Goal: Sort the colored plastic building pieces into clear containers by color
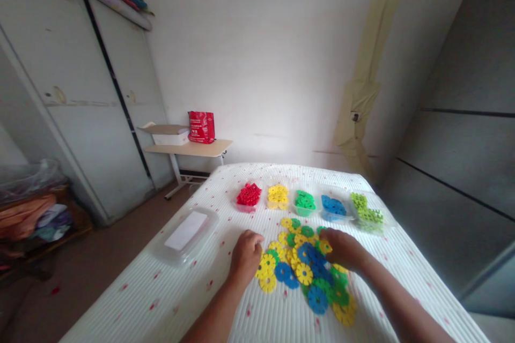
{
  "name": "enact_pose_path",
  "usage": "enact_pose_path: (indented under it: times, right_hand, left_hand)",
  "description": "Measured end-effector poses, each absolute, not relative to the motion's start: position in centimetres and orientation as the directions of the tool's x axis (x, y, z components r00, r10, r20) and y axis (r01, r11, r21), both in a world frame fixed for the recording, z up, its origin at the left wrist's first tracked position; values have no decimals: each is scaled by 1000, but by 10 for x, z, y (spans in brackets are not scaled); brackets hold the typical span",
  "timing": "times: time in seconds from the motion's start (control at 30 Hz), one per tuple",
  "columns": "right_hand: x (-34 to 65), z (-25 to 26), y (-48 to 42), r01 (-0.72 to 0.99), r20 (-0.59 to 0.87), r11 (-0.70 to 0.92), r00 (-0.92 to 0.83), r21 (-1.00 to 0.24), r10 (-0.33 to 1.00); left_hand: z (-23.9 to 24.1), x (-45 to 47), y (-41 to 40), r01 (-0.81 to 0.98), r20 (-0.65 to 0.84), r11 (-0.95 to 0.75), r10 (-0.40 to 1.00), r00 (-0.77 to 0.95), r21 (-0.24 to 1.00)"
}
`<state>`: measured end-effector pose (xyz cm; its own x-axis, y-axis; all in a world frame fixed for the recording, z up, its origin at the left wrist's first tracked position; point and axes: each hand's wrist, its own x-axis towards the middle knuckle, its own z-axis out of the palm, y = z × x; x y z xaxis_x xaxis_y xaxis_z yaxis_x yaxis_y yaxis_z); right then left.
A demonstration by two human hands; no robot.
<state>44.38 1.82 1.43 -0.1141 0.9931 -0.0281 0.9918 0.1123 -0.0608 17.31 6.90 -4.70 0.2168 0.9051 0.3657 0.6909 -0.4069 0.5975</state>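
Observation:
A loose pile of notched plastic interlocking discs, with yellow discs (303, 274), blue discs (317, 299) and green discs (340, 295), is spread over the quilted white cloth. At its left edge rests my left hand (246, 254), fingers curled in beside the yellow discs; whatever may be inside them is hidden. My right hand (341, 249) reaches over the pile's right side, its fingers closed at a yellow disc (325, 246). Behind the pile stand clear tubs of red pieces (248, 194), yellow pieces (278, 195), green pieces (304, 200), blue pieces (333, 206) and lime-green pieces (367, 209).
A clear plastic lid (209, 225) with a white label lies on the cloth (132, 289) to the left. Farther back, a small side table (219, 147) carries a red bag (201, 127) and a white box (171, 139). Wardrobe doors (68, 91) line the left wall.

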Motion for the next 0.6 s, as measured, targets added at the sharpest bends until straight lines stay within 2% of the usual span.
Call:
enact_pose_path:
  times: [0.13,0.3,0.47,0.6]
  right_hand:
    - [461,20,3,983,13,60,-59,-176,998]
    - [475,16,-14,975,50,29,-18,-219,999]
    - [471,3,-20,977,44,39,-30,-212,999]
    - [465,3,-17,994,11,34,-33,-105,999]
  left_hand:
    - [-47,173,70,692,356,-398,910,213,602]
    - [-47,173,70,692,367,-407,905,216,597]
    - [-46,174,69,693,367,-400,907,206,599]
    - [-45,174,68,687,366,-398,908,203,608]
